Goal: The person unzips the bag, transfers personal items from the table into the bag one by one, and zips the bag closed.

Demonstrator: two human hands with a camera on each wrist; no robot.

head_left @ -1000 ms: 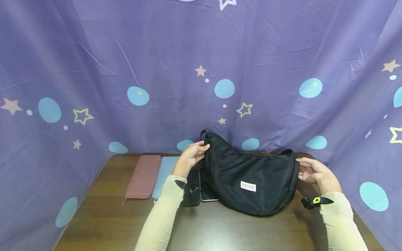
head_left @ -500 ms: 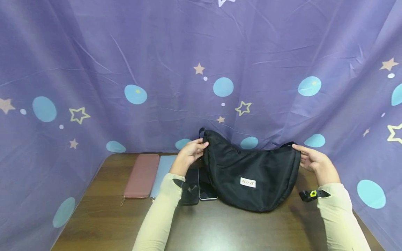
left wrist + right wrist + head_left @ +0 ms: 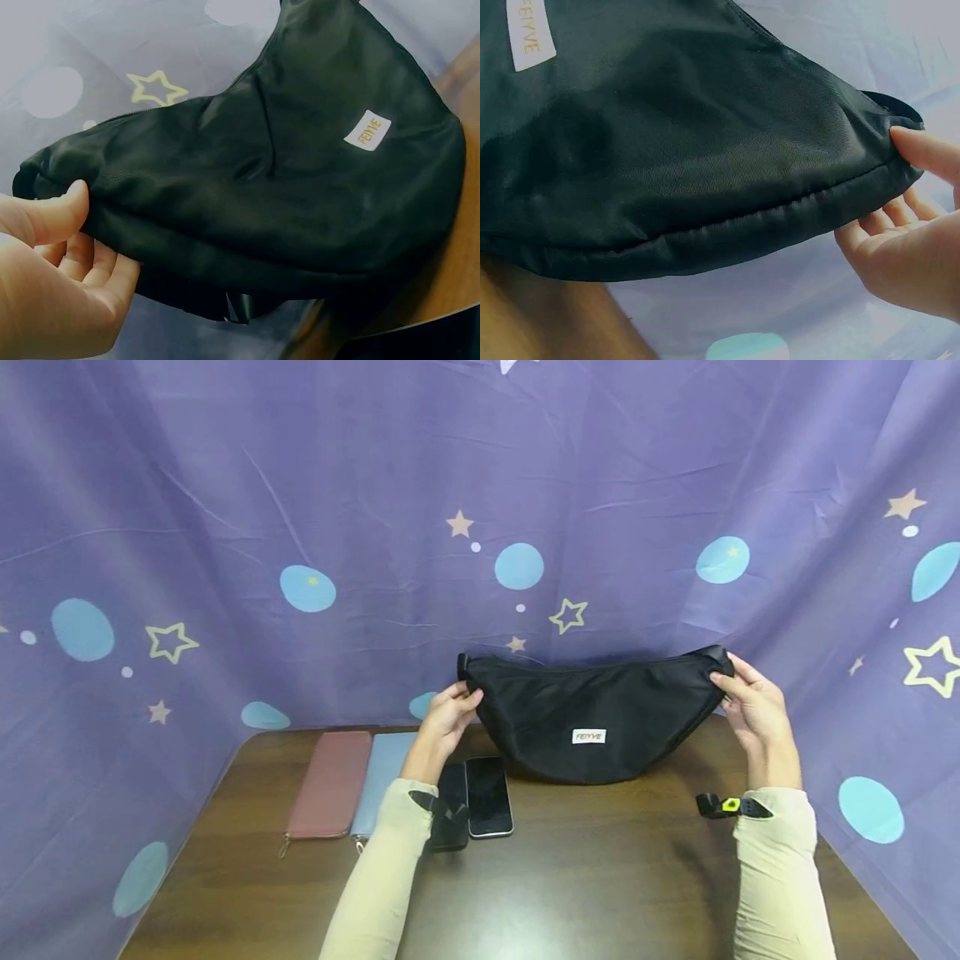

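Observation:
Both hands hold a black fabric shoulder bag (image 3: pixel 577 710) by its two upper corners near the back of the table. A small white label (image 3: pixel 588 736) is on its front. My left hand (image 3: pixel 447 718) pinches the left corner, thumb in front and fingers behind; the left wrist view shows the thumb pressed on the bag (image 3: pixel 247 202). At the other end my right hand (image 3: pixel 759 710) pinches the right corner, its thumb on the front as the right wrist view shows. The bag's zipped upper edge is stretched between the hands. What lies inside is hidden.
On the wooden table (image 3: pixel 570 893), left of the bag, lie a pink zip wallet (image 3: pixel 330 785), a light blue wallet (image 3: pixel 384 785), a black flat item (image 3: pixel 452 818) partly behind the left wrist, and a phone (image 3: pixel 489 797). A purple patterned curtain (image 3: pixel 375 568) hangs behind.
The bag has been lifted and tilted back, so its bottom edge sits farther from me. The right hand has risen most, pulling the upper edge straighter. More of the phone now shows.

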